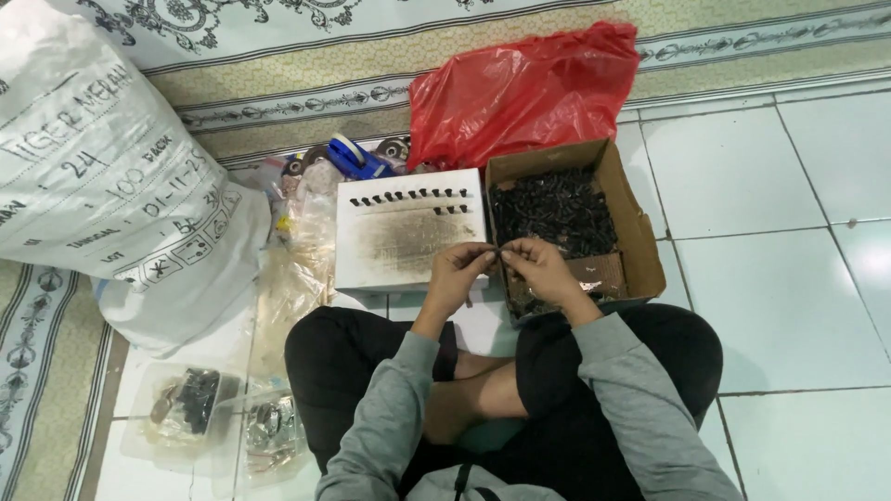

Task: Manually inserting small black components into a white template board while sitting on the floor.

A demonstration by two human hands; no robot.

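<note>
My left hand (459,271) and my right hand (536,267) meet in front of me, fingertips pinched together on a small black part (498,251) between them. Just beyond the hands lies a white board (408,243) smudged dark in the middle, with a row of small black parts (408,197) standing along its far edge. To its right an open cardboard box (631,218) holds a heap of many small black parts (554,213). I sit cross-legged on the floor in grey sleeves and black trousers.
A red plastic bag (520,88) lies behind the box. A large white sack (102,176) stands at the left. A blue tape dispenser (357,158) and clear plastic bags (297,269) lie left of the board. Clear bags of small parts (200,408) rest near my left knee. White floor tiles (789,232) spread right.
</note>
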